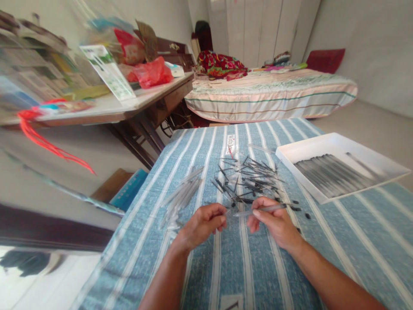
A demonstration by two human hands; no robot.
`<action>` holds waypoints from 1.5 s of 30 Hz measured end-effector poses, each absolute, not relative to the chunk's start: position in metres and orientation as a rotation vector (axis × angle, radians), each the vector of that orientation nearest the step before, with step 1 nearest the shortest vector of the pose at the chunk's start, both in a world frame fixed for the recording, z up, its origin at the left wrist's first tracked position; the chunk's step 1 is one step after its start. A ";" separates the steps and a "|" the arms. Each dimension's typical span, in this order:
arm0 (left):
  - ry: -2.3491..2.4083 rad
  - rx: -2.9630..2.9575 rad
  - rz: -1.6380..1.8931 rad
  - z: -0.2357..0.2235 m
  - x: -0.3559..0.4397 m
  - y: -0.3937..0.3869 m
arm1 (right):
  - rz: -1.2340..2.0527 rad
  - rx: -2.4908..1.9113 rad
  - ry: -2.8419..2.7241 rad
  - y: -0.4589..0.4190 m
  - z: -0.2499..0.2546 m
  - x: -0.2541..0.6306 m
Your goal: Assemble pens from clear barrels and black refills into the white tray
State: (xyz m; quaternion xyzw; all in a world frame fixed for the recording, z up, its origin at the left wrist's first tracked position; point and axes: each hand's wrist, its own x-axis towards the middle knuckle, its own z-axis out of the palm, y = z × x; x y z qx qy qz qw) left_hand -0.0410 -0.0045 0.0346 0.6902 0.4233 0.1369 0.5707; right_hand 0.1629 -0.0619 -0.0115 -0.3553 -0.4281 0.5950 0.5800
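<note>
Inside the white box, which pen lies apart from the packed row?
The lone pen at the row's right in the picture: a gap opens at its far end, while the other pens in the white box lie packed side by side.

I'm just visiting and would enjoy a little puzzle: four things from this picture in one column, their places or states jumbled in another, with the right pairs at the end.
Column one
1. White tray
2. Red plastic bag
3. Bunch of pale tubes
4. Right hand

Column two
A. On the cloth, left of the scattered dark sticks
B. Gripping a slim pen-like tube
C. At the right of the striped cloth, with a row of dark slim pieces inside
D. On the desk at the left

Right pairs: 1-C, 2-D, 3-A, 4-B
</note>
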 end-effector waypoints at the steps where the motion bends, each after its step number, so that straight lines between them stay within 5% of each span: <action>1: 0.980 1.587 0.343 0.033 -0.039 -0.005 | 1.388 -0.824 -0.985 -0.062 -0.011 0.163; 45: 0.950 1.113 0.660 0.014 -0.005 -0.021 | 1.449 -0.720 -0.756 -0.057 -0.011 0.153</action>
